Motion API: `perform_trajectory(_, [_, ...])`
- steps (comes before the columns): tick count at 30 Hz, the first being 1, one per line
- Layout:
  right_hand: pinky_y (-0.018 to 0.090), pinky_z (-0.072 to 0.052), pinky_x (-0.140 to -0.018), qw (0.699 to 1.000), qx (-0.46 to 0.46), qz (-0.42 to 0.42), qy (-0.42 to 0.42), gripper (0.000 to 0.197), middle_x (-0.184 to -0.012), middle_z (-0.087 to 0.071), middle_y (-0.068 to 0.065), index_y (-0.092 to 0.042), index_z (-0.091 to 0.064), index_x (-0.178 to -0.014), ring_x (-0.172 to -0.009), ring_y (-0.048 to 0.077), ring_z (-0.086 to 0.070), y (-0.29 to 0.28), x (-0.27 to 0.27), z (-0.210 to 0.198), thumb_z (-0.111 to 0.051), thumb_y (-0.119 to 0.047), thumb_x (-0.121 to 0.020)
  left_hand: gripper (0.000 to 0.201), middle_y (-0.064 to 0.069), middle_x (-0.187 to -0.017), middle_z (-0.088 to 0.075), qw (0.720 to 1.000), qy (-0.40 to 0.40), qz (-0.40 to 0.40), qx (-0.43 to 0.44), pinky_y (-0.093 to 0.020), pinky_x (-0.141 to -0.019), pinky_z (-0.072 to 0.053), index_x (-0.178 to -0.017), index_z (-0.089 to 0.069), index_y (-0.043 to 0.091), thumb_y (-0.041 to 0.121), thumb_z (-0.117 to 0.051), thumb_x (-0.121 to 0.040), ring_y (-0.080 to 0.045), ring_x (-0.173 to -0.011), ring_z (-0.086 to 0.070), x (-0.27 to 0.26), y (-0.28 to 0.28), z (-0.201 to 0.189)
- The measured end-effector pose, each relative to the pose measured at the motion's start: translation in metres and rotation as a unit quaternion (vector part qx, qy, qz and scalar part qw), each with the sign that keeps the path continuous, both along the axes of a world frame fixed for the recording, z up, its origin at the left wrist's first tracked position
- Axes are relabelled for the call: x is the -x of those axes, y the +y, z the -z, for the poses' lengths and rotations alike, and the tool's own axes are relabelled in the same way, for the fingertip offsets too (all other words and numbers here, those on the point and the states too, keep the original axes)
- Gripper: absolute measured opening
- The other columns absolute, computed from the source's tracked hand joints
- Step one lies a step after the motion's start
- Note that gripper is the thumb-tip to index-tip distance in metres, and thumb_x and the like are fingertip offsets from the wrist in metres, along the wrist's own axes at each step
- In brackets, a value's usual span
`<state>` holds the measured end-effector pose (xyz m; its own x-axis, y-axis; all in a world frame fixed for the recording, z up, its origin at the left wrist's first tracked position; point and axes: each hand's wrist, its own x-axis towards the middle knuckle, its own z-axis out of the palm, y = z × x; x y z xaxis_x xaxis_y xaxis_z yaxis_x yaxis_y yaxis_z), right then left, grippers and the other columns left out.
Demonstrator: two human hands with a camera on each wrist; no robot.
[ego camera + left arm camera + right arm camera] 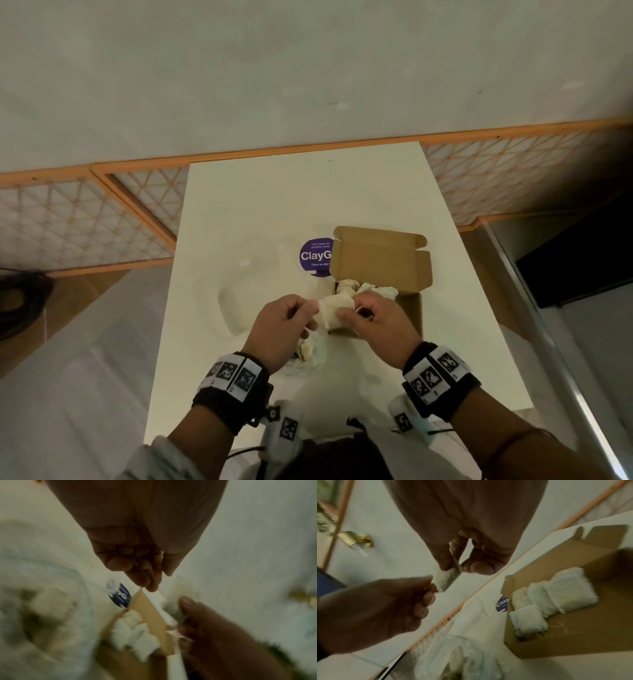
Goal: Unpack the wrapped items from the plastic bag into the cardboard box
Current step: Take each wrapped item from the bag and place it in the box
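Two hands on one wrapped item — left hand and right hand each pinch an end, just over the cardboard box on the table.

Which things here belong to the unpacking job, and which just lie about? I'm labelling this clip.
Job:
left hand and right hand, both pinching one wrapped item
cardboard box, wrapped bundles inside
plastic bag

Lying about:
purple sticker
white table
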<state>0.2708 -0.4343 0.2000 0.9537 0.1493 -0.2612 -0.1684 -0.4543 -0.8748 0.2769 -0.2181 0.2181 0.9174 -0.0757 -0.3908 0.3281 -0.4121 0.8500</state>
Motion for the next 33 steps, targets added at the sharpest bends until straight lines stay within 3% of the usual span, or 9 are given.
perform_trajectory(2, [0.028, -0.049, -0.069, 0.999, 0.014, 0.05, 0.017, 0.027, -0.086, -0.067, 0.006, -0.015, -0.071, -0.082, -0.074, 0.015, -0.059, -0.018, -0.003, 0.009, -0.072, -0.039, -0.095, 0.018, 0.006, -0.083, -0.073, 0.988, -0.006, 0.071, -0.136, -0.027, -0.068, -0.053, -0.087, -0.067, 0.026, 0.037, -0.06, -0.099, -0.011, -0.077, -0.067, -0.001, 0.007, 0.017])
perform_trajectory(4, [0.029, -0.048, -0.065, 0.993, 0.033, 0.105, 0.045, 0.027, -0.082, -0.07, 0.007, -0.012, -0.074, -0.085, -0.068, 0.016, -0.058, -0.038, -0.007, 0.018, -0.072, -0.037, -0.094, 0.014, 0.009, -0.095, -0.07, 0.947, 0.01, 0.167, -0.275, -0.033, -0.082, -0.054, -0.094, -0.065, 0.028, 0.039, -0.058, -0.098, -0.016, -0.091, -0.065, 0.001, 0.013, 0.034])
perform_trajectory(7, [0.034, -0.05, -0.07, 0.981, 0.074, 0.164, 0.077, 0.021, -0.079, -0.071, 0.001, -0.012, -0.076, -0.09, -0.073, 0.018, -0.061, -0.068, -0.013, 0.038, -0.069, -0.031, -0.096, 0.027, 0.003, -0.117, -0.067, 0.9, 0.029, 0.225, -0.372, -0.033, -0.091, -0.051, -0.117, -0.064, 0.028, 0.043, -0.058, -0.095, -0.021, -0.109, -0.063, 0.005, 0.015, 0.054])
perform_trajectory(12, [0.036, -0.05, -0.074, 0.96, 0.192, 0.157, 0.128, 0.019, -0.087, -0.069, 0.007, -0.012, -0.071, -0.088, -0.082, 0.025, -0.062, -0.096, -0.02, 0.069, -0.058, -0.021, -0.099, 0.042, 0.008, -0.127, -0.065, 0.876, 0.016, 0.252, -0.412, -0.033, -0.096, -0.053, -0.128, -0.063, 0.038, 0.053, -0.063, -0.089, -0.018, -0.115, -0.064, 0.006, 0.009, 0.073])
perform_trajectory(16, [0.034, -0.053, -0.082, 0.947, 0.256, 0.128, 0.148, 0.024, -0.104, -0.073, 0.008, -0.014, -0.075, -0.108, -0.094, 0.026, -0.066, -0.097, -0.026, 0.082, -0.053, -0.021, -0.102, 0.021, 0.009, -0.11, -0.069, 0.862, 0.021, 0.277, -0.424, -0.031, -0.087, -0.055, -0.105, -0.073, 0.034, 0.04, -0.057, -0.094, -0.017, -0.104, -0.068, -0.002, -0.002, 0.075])
perform_trajectory(19, [0.034, -0.052, -0.085, 0.942, 0.28, 0.113, 0.146, 0.027, -0.111, -0.073, 0.009, -0.014, -0.074, -0.112, -0.103, 0.028, -0.068, -0.095, -0.033, 0.085, -0.049, -0.021, -0.103, 0.018, 0.011, -0.1, -0.07, 0.855, 0.024, 0.297, -0.425, -0.028, -0.079, -0.052, -0.089, -0.073, 0.029, 0.031, -0.056, -0.09, -0.014, -0.097, -0.068, -0.008, -0.005, 0.078])
perform_trajectory(25, [0.035, -0.053, -0.074, 0.929, 0.318, 0.105, 0.156, 0.026, -0.108, -0.072, 0.009, -0.015, -0.07, -0.108, -0.095, 0.029, -0.068, -0.094, -0.047, 0.087, -0.044, -0.022, -0.104, 0.014, 0.007, -0.099, -0.066, 0.872, 0.003, 0.286, -0.396, -0.024, -0.077, -0.039, -0.09, -0.06, 0.032, 0.028, -0.052, -0.1, -0.014, -0.093, -0.06, -0.009, -0.003, 0.073])
perform_trajectory(29, [0.034, -0.048, -0.07, 0.925, 0.332, 0.088, 0.162, 0.02, -0.105, -0.071, 0.011, -0.016, -0.065, -0.1, -0.086, 0.028, -0.063, -0.096, -0.053, 0.087, -0.046, -0.021, -0.102, 0.014, 0.003, -0.094, -0.067, 0.884, 0.023, 0.265, -0.384, -0.032, -0.076, -0.047, -0.092, -0.056, 0.022, 0.029, -0.049, -0.103, -0.02, -0.088, -0.06, -0.006, 0.003, 0.072])
perform_trajectory(33, [0.037, -0.053, -0.077, 0.929, 0.317, 0.045, 0.187, 0.016, -0.106, -0.069, 0.01, -0.015, -0.062, -0.103, -0.088, 0.027, -0.061, -0.093, -0.054, 0.085, -0.048, -0.022, -0.099, 0.018, -0.002, -0.089, -0.069, 0.902, 0.035, 0.236, -0.359, -0.038, -0.076, -0.052, -0.096, -0.055, 0.017, 0.03, -0.045, -0.104, -0.025, -0.082, -0.063, -0.002, 0.006, 0.069])
